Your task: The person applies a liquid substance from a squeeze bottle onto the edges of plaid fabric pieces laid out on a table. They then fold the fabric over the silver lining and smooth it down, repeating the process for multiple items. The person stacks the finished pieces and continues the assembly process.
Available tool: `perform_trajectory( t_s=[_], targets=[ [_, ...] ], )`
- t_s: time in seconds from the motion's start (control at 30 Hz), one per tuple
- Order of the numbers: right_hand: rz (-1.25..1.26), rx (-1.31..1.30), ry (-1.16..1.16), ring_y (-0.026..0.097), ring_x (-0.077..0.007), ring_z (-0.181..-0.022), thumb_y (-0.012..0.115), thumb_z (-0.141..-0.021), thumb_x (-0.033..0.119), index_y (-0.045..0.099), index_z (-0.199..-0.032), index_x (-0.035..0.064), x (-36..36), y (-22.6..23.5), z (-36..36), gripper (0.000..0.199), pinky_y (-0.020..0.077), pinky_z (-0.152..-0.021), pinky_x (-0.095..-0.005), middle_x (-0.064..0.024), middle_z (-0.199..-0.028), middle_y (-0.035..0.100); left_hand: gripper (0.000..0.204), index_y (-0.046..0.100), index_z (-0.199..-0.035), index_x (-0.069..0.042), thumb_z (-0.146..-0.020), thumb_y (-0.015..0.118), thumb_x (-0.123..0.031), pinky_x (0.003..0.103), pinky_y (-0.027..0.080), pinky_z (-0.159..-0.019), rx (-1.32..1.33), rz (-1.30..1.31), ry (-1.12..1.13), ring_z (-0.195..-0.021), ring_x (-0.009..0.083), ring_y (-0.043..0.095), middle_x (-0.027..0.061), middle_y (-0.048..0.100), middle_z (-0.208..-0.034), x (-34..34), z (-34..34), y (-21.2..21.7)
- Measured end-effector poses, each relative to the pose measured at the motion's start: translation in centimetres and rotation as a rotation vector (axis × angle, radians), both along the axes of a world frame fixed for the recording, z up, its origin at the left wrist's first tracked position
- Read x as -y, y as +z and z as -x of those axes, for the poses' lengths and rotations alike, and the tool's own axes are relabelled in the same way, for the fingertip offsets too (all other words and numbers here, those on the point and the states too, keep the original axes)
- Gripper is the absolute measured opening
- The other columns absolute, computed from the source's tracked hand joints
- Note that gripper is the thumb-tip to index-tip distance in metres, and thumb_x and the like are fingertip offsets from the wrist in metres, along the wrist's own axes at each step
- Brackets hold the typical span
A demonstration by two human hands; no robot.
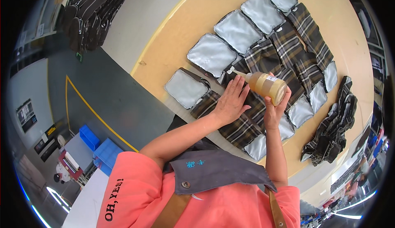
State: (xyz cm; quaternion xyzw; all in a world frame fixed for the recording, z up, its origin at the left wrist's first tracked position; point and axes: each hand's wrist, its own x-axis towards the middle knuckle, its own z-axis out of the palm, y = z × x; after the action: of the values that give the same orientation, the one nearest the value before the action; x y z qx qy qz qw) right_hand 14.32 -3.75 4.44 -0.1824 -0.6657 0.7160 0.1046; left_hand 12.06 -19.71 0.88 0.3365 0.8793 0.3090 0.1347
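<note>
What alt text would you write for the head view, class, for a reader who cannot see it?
A right hand tilts a squeeze bottle of amber liquid over plaid fabric pieces while the left hand presses them flat. Silver-lined pieces lie in rows on the tan table.

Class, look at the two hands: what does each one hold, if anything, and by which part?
The right hand grips a squeeze bottle of amber liquid by its base end. The left hand holds nothing, lying flat on plaid fabric.
</note>
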Motion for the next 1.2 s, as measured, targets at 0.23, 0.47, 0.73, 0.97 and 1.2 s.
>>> perform_trajectory(
  t_s=[0.23, 0.47, 0.73, 0.97, 1.2],
  targets=[
    [0.007, -0.031, 0.067, 0.046, -0.0304, -0.127, 0.077, -0.08, 0.034, 0.03, -0.128, 0.0047, 0.0, -0.2, -0.1, 0.073, 0.0375, -0.105, -0.0402, -0.0262, -0.138, 0.043, 0.064, 0.046, -0.124, 0.008, -0.079, 0.071, -0.031, 0.052, 0.027, -0.111, 0.014, -0.006, 0.005, -0.135, 0.0465, 0.026, 0.0303, 0.031, -0.139, -0.1, 0.1, -0.1],
    [-0.077, -0.092, 0.058, 0.046, -0.0311, -0.127, 0.077, -0.079, 0.035, 0.031, -0.128, 0.005, 0.0, -0.6, 0.0, 0.074, 0.0378, -0.105, -0.0404, -0.0265, -0.137, 0.044, 0.065, 0.045, -0.125, 0.007, -0.08, 0.07, -0.031, 0.052, 0.028, -0.11, 0.013, -0.005, -0.002, -0.135, 0.0469, 0.025, 0.0303, 0.03, -0.141, -0.1, 0.1, -0.2],
    [-0.063, -0.054, 0.053, 0.046, -0.0306, -0.127, 0.075, -0.081, 0.037, 0.03, -0.128, 0.004, 0.0, -0.6, -0.7, 0.073, 0.0378, -0.104, -0.0395, -0.0266, -0.138, 0.043, 0.063, 0.045, -0.124, 0.007, -0.08, 0.071, -0.03, 0.054, 0.029, -0.109, -0.007, -0.028, 0.01, -0.134, 0.0478, 0.026, 0.0304, 0.03, -0.139, -0.2, 0.0, 0.0],
    [0.132, 0.028, -0.066, 0.05, -0.0266, -0.122, 0.067, -0.089, 0.037, 0.033, -0.13, 0.0033, 0.5, -1.1, -1.3, 0.063, 0.0457, -0.098, -0.0389, -0.0183, -0.135, 0.048, 0.069, 0.04, -0.133, 0.006, -0.08, 0.071, -0.027, 0.053, 0.028, -0.11, 0.02, -0.024, 0.026, -0.135, 0.0468, 0.026, 0.0292, 0.03, -0.141, -0.1, -0.8, 0.0],
    [1.565, -0.288, -0.153, 0.047, -0.0387, -0.123, 0.072, -0.083, 0.027, 0.05, -0.13, 0.0041, -4.4, 0.6, -1.2, 0.057, 0.0514, -0.099, -0.044, -0.017, -0.136, 0.048, 0.071, 0.038, -0.138, 0.003, -0.083, 0.069, -0.029, 0.052, 0.024, -0.112, -0.031, -0.042, 0.088, -0.137, 0.0448, 0.026, 0.028, 0.029, -0.146, 4.4, -4.1, 3.9]
  ],
)
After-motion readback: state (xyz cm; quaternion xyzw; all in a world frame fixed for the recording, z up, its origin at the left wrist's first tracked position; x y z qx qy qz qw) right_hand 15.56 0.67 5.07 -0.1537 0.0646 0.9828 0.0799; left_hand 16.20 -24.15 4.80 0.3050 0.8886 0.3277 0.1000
